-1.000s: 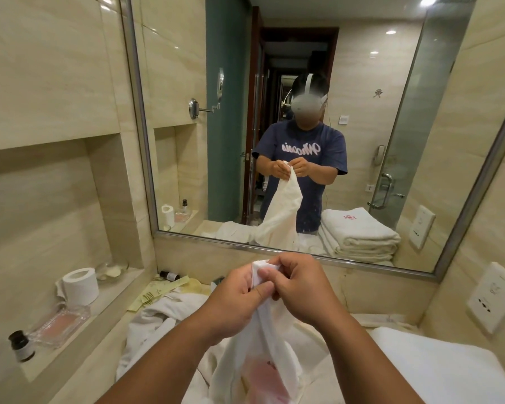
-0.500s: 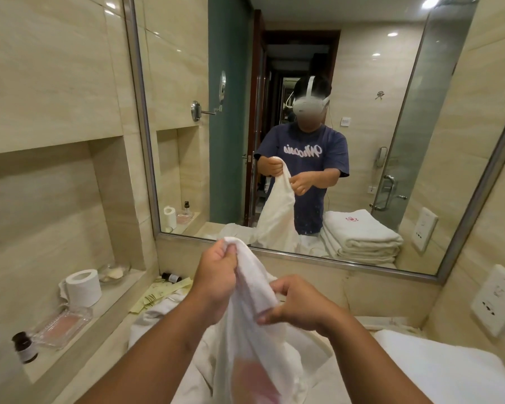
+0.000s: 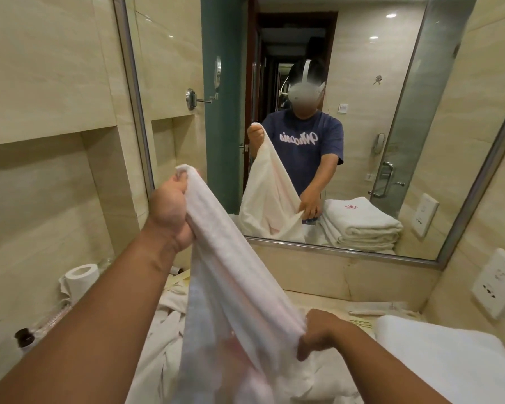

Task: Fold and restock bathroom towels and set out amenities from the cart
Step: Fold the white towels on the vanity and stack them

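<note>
A white towel [image 3: 231, 275] hangs stretched between my two hands above the vanity counter. My left hand [image 3: 171, 209] grips its top corner, raised high at the left. Lower and to the right, my right hand [image 3: 318, 333] pinches the towel's edge near the counter. A faint pink mark shows through the cloth near the bottom. More crumpled white towels [image 3: 164, 330] lie on the counter beneath. A stack of folded white towels [image 3: 449, 354] sits at the right.
A wall niche at the left holds a toilet roll [image 3: 80, 277] and a small dark bottle [image 3: 25, 339]. Yellow paper packets [image 3: 178, 279] lie by the mirror [image 3: 362, 112]. Wall sockets [image 3: 496, 282] are at the right. Paper strips [image 3: 373, 307] lie behind the folded stack.
My hands, together on the towel's corner a second ago, have moved apart. The left hand rose up and left; the right slid down along the edge, spreading the towel.
</note>
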